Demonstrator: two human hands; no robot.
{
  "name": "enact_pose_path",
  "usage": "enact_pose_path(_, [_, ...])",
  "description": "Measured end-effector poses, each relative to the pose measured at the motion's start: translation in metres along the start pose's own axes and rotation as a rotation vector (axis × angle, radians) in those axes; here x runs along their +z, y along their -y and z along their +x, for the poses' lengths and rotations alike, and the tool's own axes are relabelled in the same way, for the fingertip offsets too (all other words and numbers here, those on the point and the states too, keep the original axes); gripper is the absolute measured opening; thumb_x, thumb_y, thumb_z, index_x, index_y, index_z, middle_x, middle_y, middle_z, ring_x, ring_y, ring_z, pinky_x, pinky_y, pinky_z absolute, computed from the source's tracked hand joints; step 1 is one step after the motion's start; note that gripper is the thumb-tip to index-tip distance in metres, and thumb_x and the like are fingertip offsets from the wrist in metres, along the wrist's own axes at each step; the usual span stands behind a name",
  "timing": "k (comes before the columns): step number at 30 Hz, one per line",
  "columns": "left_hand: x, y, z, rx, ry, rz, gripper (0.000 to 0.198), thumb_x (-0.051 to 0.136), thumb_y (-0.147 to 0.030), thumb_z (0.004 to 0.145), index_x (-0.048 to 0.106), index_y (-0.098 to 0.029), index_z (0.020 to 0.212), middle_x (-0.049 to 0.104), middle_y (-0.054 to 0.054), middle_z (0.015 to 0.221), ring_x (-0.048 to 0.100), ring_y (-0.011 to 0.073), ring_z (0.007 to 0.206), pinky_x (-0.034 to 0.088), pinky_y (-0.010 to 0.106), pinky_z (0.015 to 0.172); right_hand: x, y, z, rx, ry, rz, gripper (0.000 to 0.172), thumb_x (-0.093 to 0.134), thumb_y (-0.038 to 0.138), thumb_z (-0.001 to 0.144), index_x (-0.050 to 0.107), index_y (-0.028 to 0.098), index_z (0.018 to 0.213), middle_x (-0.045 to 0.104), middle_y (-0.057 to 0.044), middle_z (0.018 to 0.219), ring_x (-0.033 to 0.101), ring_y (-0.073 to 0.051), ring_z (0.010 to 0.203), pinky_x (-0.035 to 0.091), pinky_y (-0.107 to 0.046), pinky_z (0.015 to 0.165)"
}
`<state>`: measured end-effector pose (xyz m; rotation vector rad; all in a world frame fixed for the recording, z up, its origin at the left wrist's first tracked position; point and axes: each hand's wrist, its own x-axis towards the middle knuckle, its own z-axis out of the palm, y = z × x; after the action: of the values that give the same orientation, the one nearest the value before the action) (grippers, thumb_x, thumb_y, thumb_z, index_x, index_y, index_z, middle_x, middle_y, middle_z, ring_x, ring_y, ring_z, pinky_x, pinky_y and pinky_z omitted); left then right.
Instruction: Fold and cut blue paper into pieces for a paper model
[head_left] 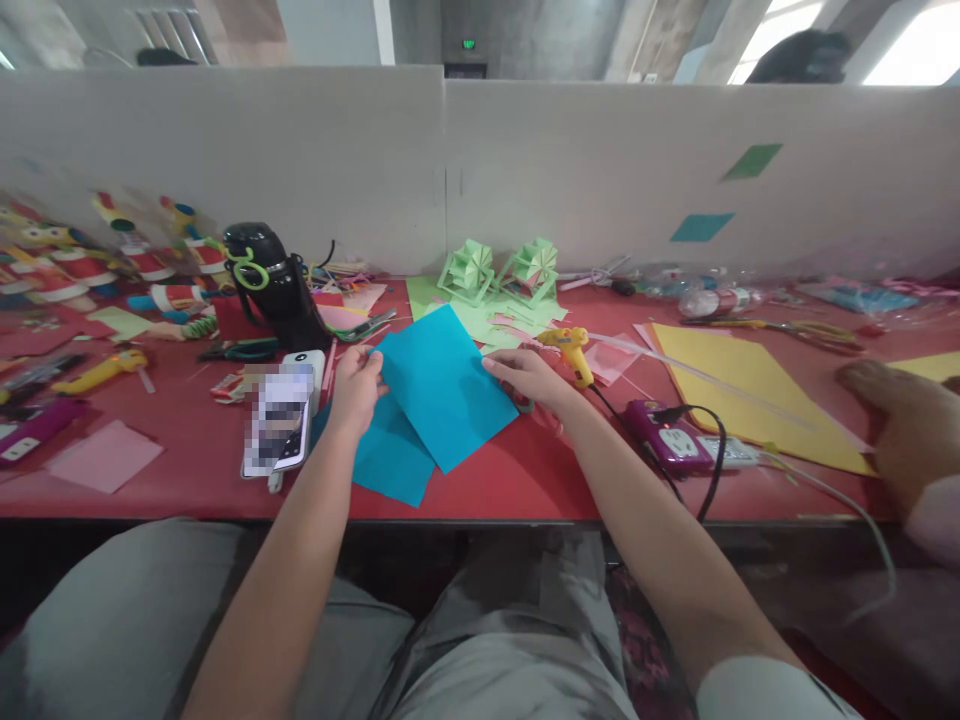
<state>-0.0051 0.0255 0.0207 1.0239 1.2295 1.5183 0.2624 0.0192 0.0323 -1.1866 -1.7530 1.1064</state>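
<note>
A sheet of blue paper (450,390) is held up at a tilt between my two hands, above the red table. My left hand (359,385) pinches its left corner between thumb and fingers. At the opposite corner my right hand (529,375) grips the sheet, thumb on top and the other fingers partly hidden. Under it lies a second blue sheet (397,470), flat on the table and partly covered. Close beyond my right hand stands a yellow glue gun (571,350). Two green folded paper shapes (504,270) stand on green paper behind the sheet.
A phone (283,415) and a black bottle (271,285) stand left of my hands. To the right are a purple power socket (671,440), its cables and yellow paper (750,390). Another person's arm (904,430) rests at the far right. A white partition (300,150) closes the back.
</note>
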Motion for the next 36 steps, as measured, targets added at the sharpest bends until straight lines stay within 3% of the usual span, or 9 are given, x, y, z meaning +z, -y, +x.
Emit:
enact_pose_path(5, [-0.001, -0.008, -0.006, -0.073, 0.111, 0.052, 0.023, 0.067, -0.027, 0.062, 0.054, -0.02, 0.079, 0.054, -0.003, 0.07, 0.053, 0.0121, 0.06, 0.041, 0.022, 0.052, -0.005, 0.001, 0.003, -0.074, -0.07, -0.068, 0.042, 0.058, 0.058, 0.079, 0.058, 0.017, 0.071, 0.048, 0.001, 0.066, 0.043, -0.013, 0.064, 0.034, -0.028, 0.06])
enact_pose_path(7, [-0.002, -0.012, -0.009, -0.057, 0.149, 0.047, 0.025, 0.067, -0.027, 0.064, 0.058, -0.02, 0.085, 0.064, 0.0, 0.08, 0.059, 0.0143, 0.07, 0.043, 0.022, 0.057, -0.009, 0.003, 0.002, -0.065, 0.028, -0.087, 0.04, 0.058, 0.056, 0.08, 0.057, 0.017, 0.069, 0.049, 0.001, 0.068, 0.043, -0.014, 0.066, 0.035, -0.028, 0.063])
enact_pose_path(10, [-0.002, -0.018, -0.013, -0.108, 0.284, 0.08, 0.037, 0.067, -0.042, 0.073, 0.062, -0.02, 0.102, 0.07, 0.006, 0.1, 0.065, 0.0193, 0.086, 0.048, 0.028, 0.069, -0.013, 0.011, -0.002, -0.055, 0.285, -0.108, 0.037, 0.059, 0.052, 0.081, 0.058, 0.017, 0.071, 0.052, 0.0, 0.07, 0.046, -0.014, 0.068, 0.038, -0.029, 0.068])
enact_pose_path(13, [-0.001, -0.019, -0.017, -0.107, 0.426, 0.279, 0.045, 0.073, -0.051, 0.07, 0.07, -0.018, 0.101, 0.071, 0.008, 0.098, 0.064, 0.0219, 0.087, 0.047, 0.03, 0.071, -0.013, 0.019, -0.007, -0.033, 0.437, -0.143, 0.035, 0.06, 0.05, 0.081, 0.064, 0.016, 0.076, 0.058, -0.001, 0.073, 0.05, -0.015, 0.07, 0.04, -0.029, 0.069])
enact_pose_path(19, [0.004, -0.006, -0.018, 0.055, 0.672, 0.439, 0.027, 0.076, -0.044, 0.07, 0.075, -0.02, 0.081, 0.074, 0.007, 0.083, 0.066, 0.0215, 0.078, 0.048, 0.03, 0.068, -0.007, 0.019, -0.009, 0.008, 0.409, -0.154, 0.023, 0.066, 0.04, 0.075, 0.074, 0.019, 0.078, 0.072, -0.004, 0.083, 0.062, -0.019, 0.078, 0.047, -0.03, 0.073])
enact_pose_path(22, [0.004, 0.0, -0.015, 0.177, 0.627, 0.522, 0.02, 0.072, -0.04, 0.075, 0.073, -0.02, 0.076, 0.073, 0.006, 0.079, 0.066, 0.0215, 0.076, 0.05, 0.031, 0.069, -0.006, 0.017, -0.007, -0.018, 0.408, -0.173, 0.018, 0.065, 0.036, 0.075, 0.074, 0.02, 0.074, 0.071, -0.002, 0.077, 0.061, -0.018, 0.073, 0.046, -0.029, 0.069])
enact_pose_path(26, [-0.001, 0.003, -0.006, 0.358, 0.435, 0.628, 0.014, 0.066, -0.033, 0.078, 0.07, -0.02, 0.074, 0.073, 0.005, 0.079, 0.067, 0.0219, 0.078, 0.049, 0.032, 0.074, -0.012, 0.014, -0.006, -0.032, 0.354, -0.238, 0.02, 0.061, 0.033, 0.076, 0.07, 0.018, 0.067, 0.061, 0.0, 0.064, 0.048, -0.012, 0.059, 0.038, -0.026, 0.056])
enact_pose_path(29, [-0.009, 0.003, 0.001, 0.394, 0.328, 0.668, 0.011, 0.063, -0.03, 0.078, 0.069, -0.021, 0.076, 0.073, 0.005, 0.08, 0.067, 0.022, 0.078, 0.048, 0.032, 0.073, -0.022, 0.009, -0.006, -0.006, 0.242, -0.304, 0.024, 0.058, 0.034, 0.078, 0.065, 0.018, 0.062, 0.051, 0.002, 0.056, 0.04, -0.011, 0.053, 0.033, -0.026, 0.051])
enact_pose_path(36, [-0.014, 0.003, 0.005, 0.419, 0.217, 0.675, 0.012, 0.062, -0.03, 0.077, 0.068, -0.02, 0.075, 0.07, 0.004, 0.074, 0.064, 0.02, 0.07, 0.047, 0.03, 0.07, -0.034, 0.0, -0.006, -0.022, -0.026, -0.357, 0.019, 0.055, 0.028, 0.076, 0.061, 0.018, 0.06, 0.055, 0.001, 0.058, 0.046, -0.012, 0.055, 0.036, -0.028, 0.054])
